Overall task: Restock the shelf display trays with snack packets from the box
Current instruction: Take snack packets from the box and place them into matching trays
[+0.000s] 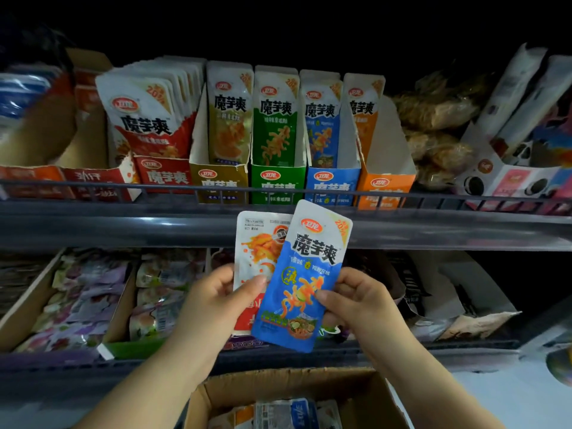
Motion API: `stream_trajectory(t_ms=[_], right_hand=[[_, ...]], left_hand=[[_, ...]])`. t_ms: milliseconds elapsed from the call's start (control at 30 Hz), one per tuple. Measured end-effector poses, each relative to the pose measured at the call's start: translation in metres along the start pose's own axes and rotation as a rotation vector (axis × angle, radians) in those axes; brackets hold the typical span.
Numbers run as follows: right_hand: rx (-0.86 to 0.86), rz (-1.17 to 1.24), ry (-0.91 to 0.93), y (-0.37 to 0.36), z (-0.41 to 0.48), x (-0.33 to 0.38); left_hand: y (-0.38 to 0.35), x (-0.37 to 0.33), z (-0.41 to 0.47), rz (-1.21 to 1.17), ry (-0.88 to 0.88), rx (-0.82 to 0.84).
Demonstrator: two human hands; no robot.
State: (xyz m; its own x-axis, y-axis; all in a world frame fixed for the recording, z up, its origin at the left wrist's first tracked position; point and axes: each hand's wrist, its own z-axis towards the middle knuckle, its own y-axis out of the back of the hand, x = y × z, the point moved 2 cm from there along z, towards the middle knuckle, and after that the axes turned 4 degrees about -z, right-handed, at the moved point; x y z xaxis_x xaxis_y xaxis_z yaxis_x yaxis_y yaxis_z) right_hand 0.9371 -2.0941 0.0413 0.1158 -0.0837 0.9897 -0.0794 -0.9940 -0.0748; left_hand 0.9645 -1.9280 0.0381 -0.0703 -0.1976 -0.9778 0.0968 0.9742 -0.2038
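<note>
Blue packet [309,267], white packet [258,243], two hands [216,301] [362,300].

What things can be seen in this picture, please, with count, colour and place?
display trays: five, red, yellow, green, blue, orange; upper shelf, side by side
blue packet: one, blue; front, below the trays
red and white packet: one; behind the blue packet
cardboard box: one, brown; bottom, packets inside
snack bags: many, mixed colours; lower shelf, left
left hand: one; holds the red and white packet
right hand: one; holds the blue packet
</note>
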Motion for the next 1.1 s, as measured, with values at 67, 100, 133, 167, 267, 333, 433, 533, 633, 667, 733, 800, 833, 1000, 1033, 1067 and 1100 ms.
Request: stream_trajectory(t_ms=[67, 100, 133, 167, 267, 333, 433, 533, 633, 667, 733, 800, 833, 1000, 1033, 1067, 1100], right_hand=[[-0.029, -0.036, 0.032, -0.006, 0.002, -0.001], [-0.029, -0.053, 0.041, -0.009, 0.002, -0.001], [-0.028, -0.071, 0.046, -0.012, 0.003, -0.001], [-0.031, -0.088, 0.053, -0.013, 0.003, 0.000], [-0.074, -0.122, 0.100, -0.010, 0.008, 0.010], [-0.105, -0.139, 0.129, -0.006, 0.011, 0.023], [-0.033, -0.219, 0.109, -0.005, 0.020, 0.046], [0.098, -0.371, 0.056, -0.011, 0.027, 0.067], [0.178, -0.468, 0.060, -0.016, 0.031, 0.088], [0.187, -0.494, 0.075, -0.017, 0.032, 0.096], [0.169, -0.508, 0.116, -0.014, 0.034, 0.115], [0.109, -0.496, 0.174, -0.005, 0.036, 0.137], [0.065, -0.489, 0.207, 0.000, 0.038, 0.148], [-0.290, -0.470, 0.402, 0.027, 0.058, 0.196], [-0.355, -0.477, 0.442, 0.031, 0.064, 0.201], [-0.416, -0.485, 0.471, 0.034, 0.071, 0.204], [-0.472, -0.488, 0.493, 0.036, 0.077, 0.205]], left_hand=[[-0.003, -0.001, -0.001, -0.014, 0.031, 0.043], [-0.003, -0.002, 0.000, -0.009, 0.038, 0.058], [-0.003, -0.003, 0.000, 0.000, 0.040, 0.056], [-0.003, -0.005, 0.000, 0.007, 0.040, 0.049], [-0.003, -0.010, 0.001, -0.002, 0.041, 0.048], [-0.002, -0.015, 0.002, -0.005, 0.048, 0.053], [0.000, -0.022, 0.005, -0.022, 0.032, 0.065], [0.005, -0.031, 0.009, -0.051, 0.008, 0.065], [0.011, -0.038, 0.011, -0.089, 0.005, 0.084], [0.013, -0.040, 0.011, -0.108, 0.014, 0.085], [0.021, -0.043, 0.014, -0.128, 0.028, 0.063], [0.029, -0.047, 0.018, -0.094, 0.021, 0.033], [0.033, -0.048, 0.021, -0.078, 0.003, 0.013], [0.037, -0.050, 0.028, 0.009, -0.058, -0.050], [0.036, -0.050, 0.028, 0.019, -0.056, -0.053], [0.036, -0.049, 0.028, 0.023, -0.053, -0.052], [0.036, -0.048, 0.028, 0.022, -0.049, -0.050]])
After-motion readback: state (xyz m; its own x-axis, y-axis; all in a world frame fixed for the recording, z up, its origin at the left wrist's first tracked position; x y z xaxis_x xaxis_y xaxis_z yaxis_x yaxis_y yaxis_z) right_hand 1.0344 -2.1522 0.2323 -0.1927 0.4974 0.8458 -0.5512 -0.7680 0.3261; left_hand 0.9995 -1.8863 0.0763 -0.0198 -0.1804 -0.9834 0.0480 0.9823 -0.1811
